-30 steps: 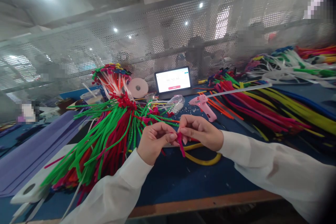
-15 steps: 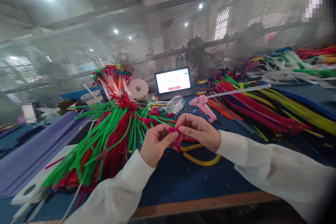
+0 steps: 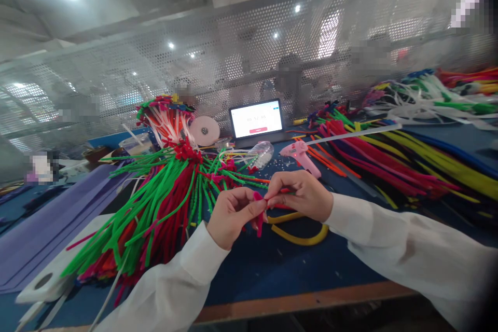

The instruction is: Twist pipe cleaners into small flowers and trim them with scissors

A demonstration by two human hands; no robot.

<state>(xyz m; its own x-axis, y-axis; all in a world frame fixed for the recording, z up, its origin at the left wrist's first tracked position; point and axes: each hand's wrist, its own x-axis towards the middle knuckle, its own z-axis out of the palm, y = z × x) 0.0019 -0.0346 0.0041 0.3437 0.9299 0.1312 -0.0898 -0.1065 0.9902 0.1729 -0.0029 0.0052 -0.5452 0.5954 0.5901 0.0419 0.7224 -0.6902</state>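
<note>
My left hand [image 3: 232, 215] and my right hand [image 3: 302, 194] meet above the blue table [image 3: 272, 264], fingers pinched together on a short pink pipe cleaner [image 3: 259, 218] whose end hangs down between them. A yellow pipe cleaner loop [image 3: 301, 238] lies on the table just under my right hand. Both arms wear white sleeves.
A large bundle of green and red pipe cleaner stems [image 3: 155, 207] lies to the left. A pink glue gun [image 3: 301, 158], a tablet [image 3: 257, 119] and a tape roll [image 3: 205, 129] sit behind my hands. Long coloured pipe cleaners [image 3: 408, 161] cover the right. A perforated metal screen [image 3: 249, 57] backs the table.
The pink piece has shifted slightly left and shorter between my fingers as both hands work it; my right hand has turned a little. The rest of the table is unchanged.
</note>
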